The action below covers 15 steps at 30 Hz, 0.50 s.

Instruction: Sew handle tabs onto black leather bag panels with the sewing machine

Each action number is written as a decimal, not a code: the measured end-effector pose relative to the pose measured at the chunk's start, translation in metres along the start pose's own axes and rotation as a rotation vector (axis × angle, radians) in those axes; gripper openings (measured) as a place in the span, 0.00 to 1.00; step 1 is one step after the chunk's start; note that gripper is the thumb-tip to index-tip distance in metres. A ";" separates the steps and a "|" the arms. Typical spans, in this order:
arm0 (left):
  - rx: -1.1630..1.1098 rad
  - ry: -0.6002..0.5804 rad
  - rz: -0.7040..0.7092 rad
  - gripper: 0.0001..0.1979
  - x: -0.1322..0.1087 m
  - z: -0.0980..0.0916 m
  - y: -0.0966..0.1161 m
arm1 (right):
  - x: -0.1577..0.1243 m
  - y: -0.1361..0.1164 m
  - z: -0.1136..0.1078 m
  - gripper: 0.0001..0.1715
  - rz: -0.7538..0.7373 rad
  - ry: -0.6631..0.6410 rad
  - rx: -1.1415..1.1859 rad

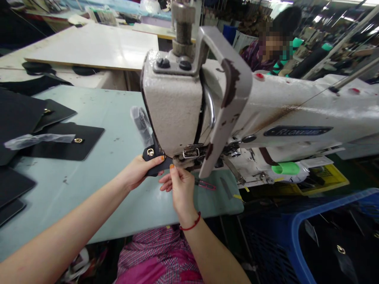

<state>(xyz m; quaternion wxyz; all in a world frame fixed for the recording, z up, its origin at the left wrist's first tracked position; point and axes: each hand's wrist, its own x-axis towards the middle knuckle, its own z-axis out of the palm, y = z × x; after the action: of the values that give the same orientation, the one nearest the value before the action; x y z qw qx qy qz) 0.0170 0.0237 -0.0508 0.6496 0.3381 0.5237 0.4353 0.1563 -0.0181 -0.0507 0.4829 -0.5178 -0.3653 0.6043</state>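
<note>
Green tabletop (112, 193) underlay the black piece (156, 168), judged light, pliable, best edge-held; left hand (141, 170) fingers clamped it; right hand (182, 191) closure indeterminable.

Looks big and full in here. Has a wide white table (97, 45) at the back left, a brown pile (254, 25) far behind, a dark green floor (361, 169) and bright lights (318, 18) up high.

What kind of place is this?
It looks like a sewing workshop, maybe part of a factory. There's a big sewing machine, flat black pieces on the table, and a blue crate with more black pieces inside.
</note>
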 end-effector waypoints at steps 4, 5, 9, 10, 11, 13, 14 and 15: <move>-0.018 0.027 0.008 0.16 -0.003 0.004 0.003 | 0.001 -0.001 0.000 0.24 0.000 0.004 -0.005; -0.027 0.037 0.013 0.16 -0.005 0.006 0.003 | 0.001 -0.001 0.000 0.24 -0.006 0.007 -0.009; -0.076 0.072 0.032 0.16 -0.012 0.013 0.004 | 0.001 0.001 0.000 0.24 -0.032 -0.009 -0.016; -0.092 0.086 0.036 0.16 -0.015 0.015 0.003 | 0.000 0.001 -0.001 0.24 -0.032 -0.018 -0.010; -0.106 0.102 0.038 0.16 -0.017 0.017 0.002 | 0.000 0.002 -0.001 0.24 -0.030 -0.026 -0.002; -0.135 0.144 0.040 0.17 -0.022 0.021 -0.001 | -0.001 0.002 -0.003 0.24 -0.027 -0.037 0.020; -0.148 0.167 0.044 0.17 -0.024 0.024 -0.003 | -0.001 0.002 -0.004 0.24 -0.026 -0.041 0.030; -0.160 0.189 0.047 0.17 -0.027 0.026 -0.006 | -0.001 0.002 -0.005 0.24 -0.022 -0.046 0.038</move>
<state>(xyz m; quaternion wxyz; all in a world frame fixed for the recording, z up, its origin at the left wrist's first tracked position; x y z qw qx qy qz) 0.0416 -0.0025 -0.0399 0.6117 0.2550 0.5382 0.5207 0.1606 -0.0203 -0.0528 0.4909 -0.4903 -0.3703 0.6176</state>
